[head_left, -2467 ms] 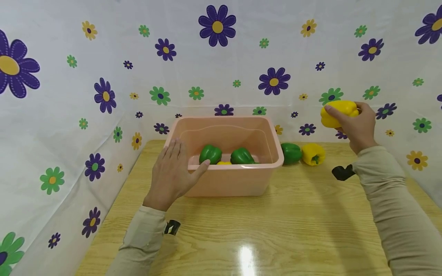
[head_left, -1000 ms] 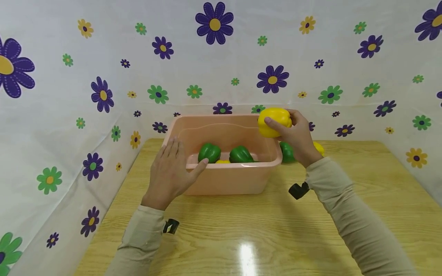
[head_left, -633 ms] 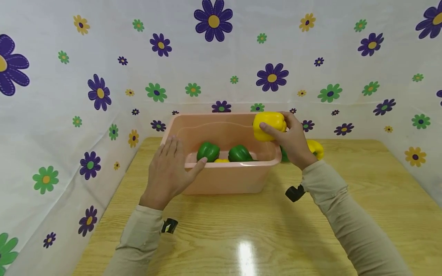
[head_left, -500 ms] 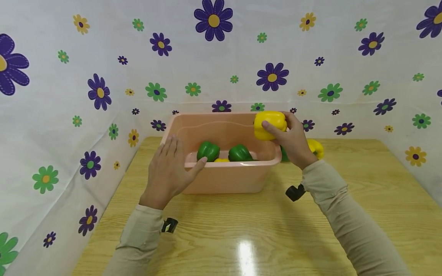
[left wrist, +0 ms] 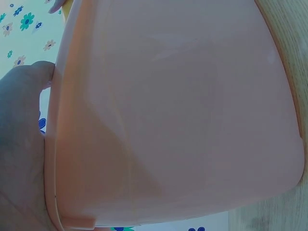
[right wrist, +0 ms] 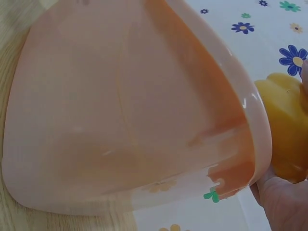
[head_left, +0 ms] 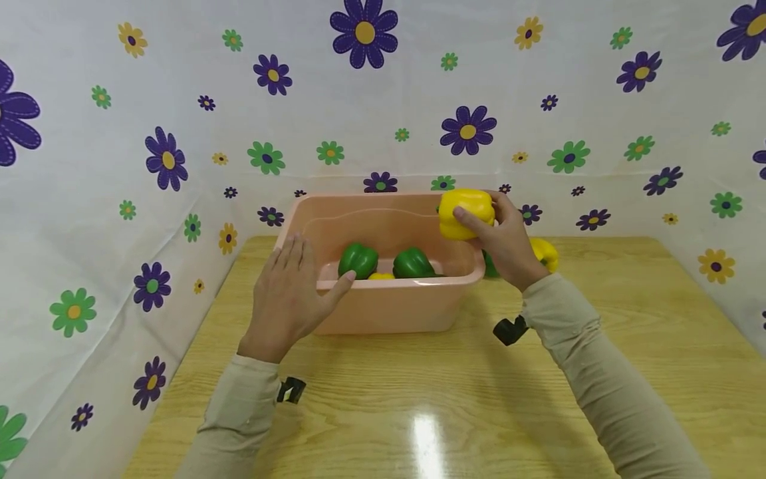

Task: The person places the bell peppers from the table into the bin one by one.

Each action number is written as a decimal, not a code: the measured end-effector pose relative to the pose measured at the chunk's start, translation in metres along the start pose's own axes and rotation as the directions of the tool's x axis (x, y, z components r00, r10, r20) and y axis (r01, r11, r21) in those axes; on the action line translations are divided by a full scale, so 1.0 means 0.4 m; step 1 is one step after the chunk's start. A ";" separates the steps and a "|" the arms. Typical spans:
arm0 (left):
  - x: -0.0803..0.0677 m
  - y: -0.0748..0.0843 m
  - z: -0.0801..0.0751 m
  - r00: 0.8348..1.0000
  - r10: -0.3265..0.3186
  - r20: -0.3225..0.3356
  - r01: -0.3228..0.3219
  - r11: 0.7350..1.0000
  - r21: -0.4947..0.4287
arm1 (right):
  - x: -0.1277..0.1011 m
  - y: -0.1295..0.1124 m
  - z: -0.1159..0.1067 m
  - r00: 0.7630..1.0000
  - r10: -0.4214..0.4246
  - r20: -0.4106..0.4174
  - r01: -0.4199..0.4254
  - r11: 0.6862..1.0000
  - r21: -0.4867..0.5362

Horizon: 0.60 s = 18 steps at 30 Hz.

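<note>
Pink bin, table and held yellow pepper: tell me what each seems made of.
Pink bin: likely smooth molded plastic, given its rounded corners and glossy rim. Table: wood grain with a bright reflection, so varnished wood or laminate. Held yellow pepper: smooth, shiny surface; real or plastic, I can't tell.

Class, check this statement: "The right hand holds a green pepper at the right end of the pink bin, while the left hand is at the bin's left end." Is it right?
Not quite: the pepper in the right hand is yellow, not green, as the head view shows. The rest stands: it is at the right end of the pink bin, with the left hand at the left end.
</note>
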<state>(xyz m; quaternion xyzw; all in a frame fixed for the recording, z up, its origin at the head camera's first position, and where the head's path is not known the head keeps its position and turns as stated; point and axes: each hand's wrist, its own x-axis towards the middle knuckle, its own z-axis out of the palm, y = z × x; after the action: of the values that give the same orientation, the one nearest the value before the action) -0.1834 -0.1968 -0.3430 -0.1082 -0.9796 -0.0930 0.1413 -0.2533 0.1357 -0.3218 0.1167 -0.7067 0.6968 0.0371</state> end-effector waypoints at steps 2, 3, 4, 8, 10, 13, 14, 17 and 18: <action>-0.001 0.000 -0.001 1.000 0.000 0.001 0.000 1.000 0.003 | 0.000 0.002 0.000 1.000 0.003 0.006 -0.003 1.000 0.001; -0.002 0.000 -0.001 1.000 0.000 0.001 0.000 1.000 0.004 | -0.001 0.002 0.000 1.000 0.002 0.008 -0.002 1.000 0.000; -0.002 0.000 -0.001 1.000 0.000 0.000 0.000 1.000 0.005 | -0.001 0.002 0.000 1.000 0.000 0.010 0.000 1.000 -0.001; -0.003 0.002 -0.004 1.000 -0.001 0.005 0.001 1.000 0.004 | -0.002 0.002 -0.002 1.000 -0.011 0.021 0.011 1.000 0.002; -0.003 0.003 -0.004 1.000 0.000 0.002 0.000 1.000 0.003 | -0.003 0.001 -0.002 1.000 -0.017 0.027 0.017 1.000 0.009; -0.002 0.002 -0.002 1.000 0.004 -0.010 -0.004 1.000 0.004 | -0.003 0.001 -0.003 0.999 -0.022 0.034 0.022 1.000 0.020; -0.002 0.002 -0.002 1.000 0.005 -0.013 -0.005 1.000 0.004 | -0.003 0.001 -0.003 0.999 -0.023 0.036 0.022 0.999 0.023; -0.001 0.003 -0.002 1.000 0.008 -0.014 -0.008 1.000 0.006 | -0.002 0.002 -0.005 0.999 -0.024 0.039 0.023 0.999 0.028; -0.002 0.004 -0.003 1.000 0.008 -0.010 -0.008 1.000 0.007 | -0.002 0.002 -0.005 0.999 -0.025 0.041 0.024 0.999 0.028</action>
<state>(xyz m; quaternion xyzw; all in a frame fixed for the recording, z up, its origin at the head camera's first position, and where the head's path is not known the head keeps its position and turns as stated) -0.1821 -0.1959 -0.3419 -0.1111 -0.9788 -0.0897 0.1468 -0.2529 0.1376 -0.3229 0.1402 -0.6962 0.7034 0.0295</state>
